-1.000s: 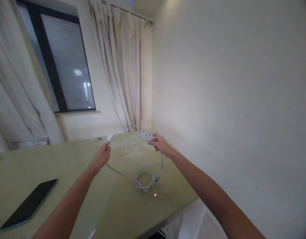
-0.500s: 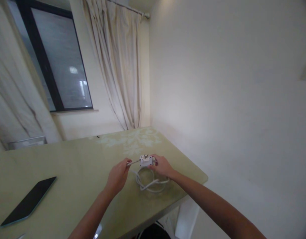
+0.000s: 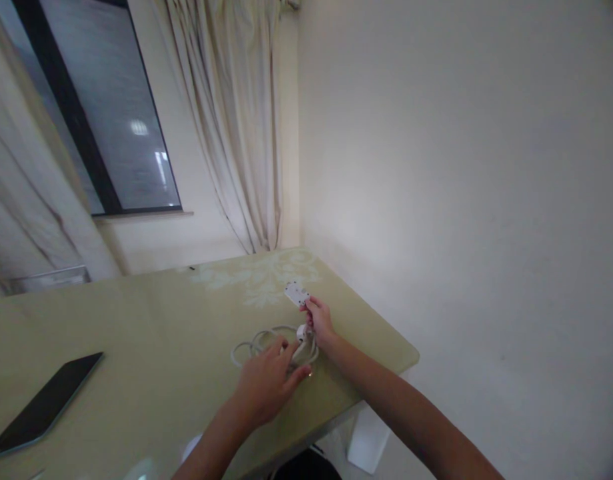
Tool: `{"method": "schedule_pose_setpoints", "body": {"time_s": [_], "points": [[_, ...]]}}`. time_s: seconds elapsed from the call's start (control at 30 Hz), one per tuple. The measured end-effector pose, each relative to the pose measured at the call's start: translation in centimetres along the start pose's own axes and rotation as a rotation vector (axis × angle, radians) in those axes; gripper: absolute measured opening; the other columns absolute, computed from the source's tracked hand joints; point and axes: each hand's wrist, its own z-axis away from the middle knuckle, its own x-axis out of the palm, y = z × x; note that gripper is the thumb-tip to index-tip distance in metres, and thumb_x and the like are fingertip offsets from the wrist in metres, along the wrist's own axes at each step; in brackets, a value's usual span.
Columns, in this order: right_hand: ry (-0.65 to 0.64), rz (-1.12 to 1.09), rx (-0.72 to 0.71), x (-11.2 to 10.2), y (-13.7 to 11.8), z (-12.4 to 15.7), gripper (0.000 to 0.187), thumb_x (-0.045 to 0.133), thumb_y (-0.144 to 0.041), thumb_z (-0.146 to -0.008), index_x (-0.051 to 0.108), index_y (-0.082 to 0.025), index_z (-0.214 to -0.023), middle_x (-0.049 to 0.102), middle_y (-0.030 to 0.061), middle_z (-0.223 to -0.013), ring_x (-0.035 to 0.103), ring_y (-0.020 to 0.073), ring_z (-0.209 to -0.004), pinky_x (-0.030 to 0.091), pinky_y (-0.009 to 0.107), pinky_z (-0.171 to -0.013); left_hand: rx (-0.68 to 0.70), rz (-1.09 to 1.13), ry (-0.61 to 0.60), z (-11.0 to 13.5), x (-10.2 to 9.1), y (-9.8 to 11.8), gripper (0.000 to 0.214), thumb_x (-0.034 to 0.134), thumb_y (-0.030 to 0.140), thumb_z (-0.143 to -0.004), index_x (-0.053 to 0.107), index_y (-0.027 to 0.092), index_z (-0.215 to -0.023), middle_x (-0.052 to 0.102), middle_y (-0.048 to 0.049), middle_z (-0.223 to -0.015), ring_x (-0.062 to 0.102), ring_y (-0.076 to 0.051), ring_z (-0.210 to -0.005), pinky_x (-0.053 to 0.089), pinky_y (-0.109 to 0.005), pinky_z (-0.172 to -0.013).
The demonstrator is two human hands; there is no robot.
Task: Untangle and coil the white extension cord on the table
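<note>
A white cable [image 3: 251, 341] lies coiled on the pale green table [image 3: 151, 333] near its right end. My right hand [image 3: 319, 320] is closed around a small white socket block [image 3: 296, 293] at one end of the cable and holds it just above the table. My left hand [image 3: 266, 380] rests palm down on the near part of the coil, fingers stretched towards the white plug [image 3: 301, 331] beside my right hand.
A dark phone [image 3: 44, 407] lies flat at the table's left front. Cream curtains [image 3: 236, 127] and a dark-framed window [image 3: 101, 113] stand behind the table. A plain wall runs along the right. The table's right edge falls away just past my right forearm.
My hands have parted. The left hand let go of the cable end and dropped flat onto the coil; the right hand lifted the white block slightly away. The coil now lies spread to the left.
</note>
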Motion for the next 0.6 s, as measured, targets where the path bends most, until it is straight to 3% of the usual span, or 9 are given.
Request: {"method": "schedule_pose_setpoints", "body": {"time_s": [0.1,0.17,0.27,0.33,0.5,0.6], "points": [[0.026,-0.065,0.011,2.2,-0.1,-1.2,0.051,0.068,-0.058,-0.067,0.064,-0.018,-0.100,0.065,-0.0027,-0.067,0.036,0.0082,-0.046,0.025,0.022,-0.045,-0.060,-0.176,-0.023,0.0,-0.5,-0.8,0.048,0.038,0.037,-0.104,0.058,0.031,-0.147,0.067,-0.0156,-0.127,0.068,-0.034,-0.112,0.053,-0.044,-0.083],[0.014,-0.098,0.014,3.8,-0.1,-1.7,0.054,0.070,-0.055,-0.067,0.065,-0.018,-0.106,0.067,-0.0025,-0.069,0.035,0.0085,-0.047,0.025,0.022,-0.046,-0.103,-0.232,-0.028,-0.1,-1.0,-2.3,0.046,0.040,0.037,-0.104,0.062,0.029,-0.143,0.067,-0.0165,-0.126,0.068,-0.034,-0.110,0.052,-0.044,-0.082],[-0.044,-0.135,0.014,5.9,0.1,-1.8,0.062,0.073,-0.052,-0.066,0.065,-0.019,-0.118,0.071,-0.0018,-0.073,0.034,0.0094,-0.049,0.025,0.023,-0.047,-0.105,-0.283,-0.026,-0.4,-1.6,-4.9,0.050,0.057,0.045,-0.096,0.062,0.028,-0.142,0.066,-0.0167,-0.130,0.066,-0.036,-0.115,0.052,-0.047,-0.088],[-0.099,-0.149,0.020,6.7,0.3,-1.4,0.066,0.075,-0.050,-0.065,0.066,-0.019,-0.122,0.074,-0.0007,-0.078,0.037,0.0100,-0.051,0.027,0.023,-0.048,-0.083,-0.317,-0.006,-0.8,-1.5,-6.2,0.051,0.064,0.039,-0.091,0.063,0.028,-0.140,0.066,-0.0151,-0.133,0.066,-0.035,-0.116,0.050,-0.048,-0.094],[-0.350,-0.283,0.085,6.2,0.2,0.1,0.068,0.083,-0.040,-0.064,0.067,-0.021,-0.128,0.079,0.0055,-0.109,0.059,0.0150,-0.076,0.046,0.027,-0.070,-0.030,-0.330,-0.012,-2.1,-0.1,-8.0,0.051,0.053,0.009,-0.086,0.069,0.027,-0.131,0.069,-0.0129,-0.132,0.067,-0.031,-0.116,0.052,-0.042,-0.092],[-0.463,-0.314,0.062,5.0,-0.7,0.7,0.061,0.080,-0.048,-0.075,0.068,-0.023,-0.129,0.076,0.0087,-0.122,0.065,0.0203,-0.100,0.048,0.035,-0.093,-0.035,-0.185,0.047,-1.8,0.0,-9.3,0.042,0.054,0.015,-0.088,0.074,0.030,-0.122,0.074,-0.0098,-0.124,0.070,-0.031,-0.110,0.052,-0.039,-0.089]]}}
